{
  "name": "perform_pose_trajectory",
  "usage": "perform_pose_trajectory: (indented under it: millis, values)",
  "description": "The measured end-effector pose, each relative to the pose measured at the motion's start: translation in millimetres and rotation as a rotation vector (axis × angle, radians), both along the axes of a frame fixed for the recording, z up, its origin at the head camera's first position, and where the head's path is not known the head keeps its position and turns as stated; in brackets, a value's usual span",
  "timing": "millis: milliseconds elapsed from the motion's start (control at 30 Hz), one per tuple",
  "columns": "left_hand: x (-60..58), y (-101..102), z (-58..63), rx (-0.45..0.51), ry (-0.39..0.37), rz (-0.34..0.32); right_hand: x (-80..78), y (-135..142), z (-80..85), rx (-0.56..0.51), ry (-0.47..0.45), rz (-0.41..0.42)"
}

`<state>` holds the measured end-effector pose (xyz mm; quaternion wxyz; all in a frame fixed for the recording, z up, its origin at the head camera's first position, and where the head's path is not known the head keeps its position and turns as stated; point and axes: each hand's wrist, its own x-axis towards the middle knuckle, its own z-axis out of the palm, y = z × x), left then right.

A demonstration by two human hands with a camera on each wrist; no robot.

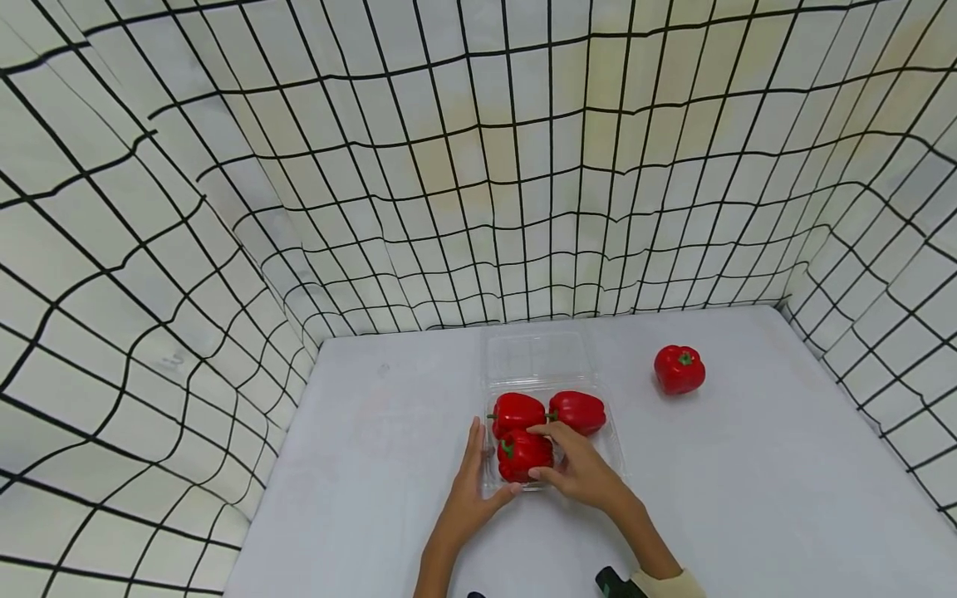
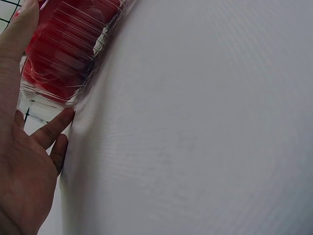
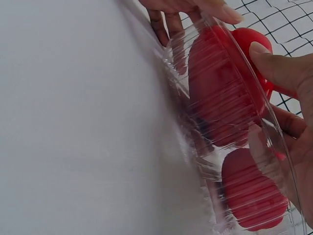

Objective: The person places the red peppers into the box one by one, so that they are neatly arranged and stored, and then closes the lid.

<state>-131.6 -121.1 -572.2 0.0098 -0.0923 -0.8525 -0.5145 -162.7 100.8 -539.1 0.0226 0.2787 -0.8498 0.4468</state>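
A clear plastic clamshell container point(image 1: 611, 465) holds several red bell peppers: one at the back left point(image 1: 518, 410), one at the back right point(image 1: 579, 410), and one at the front left point(image 1: 525, 457). My right hand point(image 1: 586, 473) pinches the front-left pepper between thumb and fingers. In the right wrist view, the thumb point(image 3: 274, 63) lies against that pepper above the container's rim. My left hand point(image 1: 473, 498) rests along the container's left side with fingers straight, its thumb at the front edge. In the left wrist view, fingers point(image 2: 54, 129) touch the container's ribbed wall point(image 2: 73, 44).
Another red bell pepper point(image 1: 679, 370) sits on the white table point(image 1: 748, 498) to the right of the container. The container's lid point(image 1: 537, 357) lies folded back behind it. Black netting point(image 1: 523, 183) over pale walls surrounds the table at the back and sides.
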Motion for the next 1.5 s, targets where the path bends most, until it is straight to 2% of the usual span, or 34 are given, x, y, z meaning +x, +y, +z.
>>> perform_pose_trajectory:
  millis: [167,300,667,867,1133,1500]
  values:
    - [0.8,-1,0.7,-0.016,-0.007,0.002,2.6,-4,-2.4,0.081,0.141,-0.072]
    - [0.1,-3,2.1,-0.021,-0.013,-0.002,1.4,-8,-5.0,0.127,0.192,-0.103]
    - [0.5,-4,2.2,-0.027,-0.026,0.008,2.1,-10,-3.9,0.159,0.297,-0.046]
    - [-0.3,-4,1.9,-0.030,-0.006,0.019,-0.4,-11,-3.1,0.203,0.298,-0.048]
    - [0.8,-1,0.4,-0.015,-0.023,0.011,1.1,-5,-8.0,0.112,0.222,-0.062]
    - [0.4,1,1.4,-0.013,-0.020,0.013,4.1,-6,-6.1,0.113,0.202,-0.107]
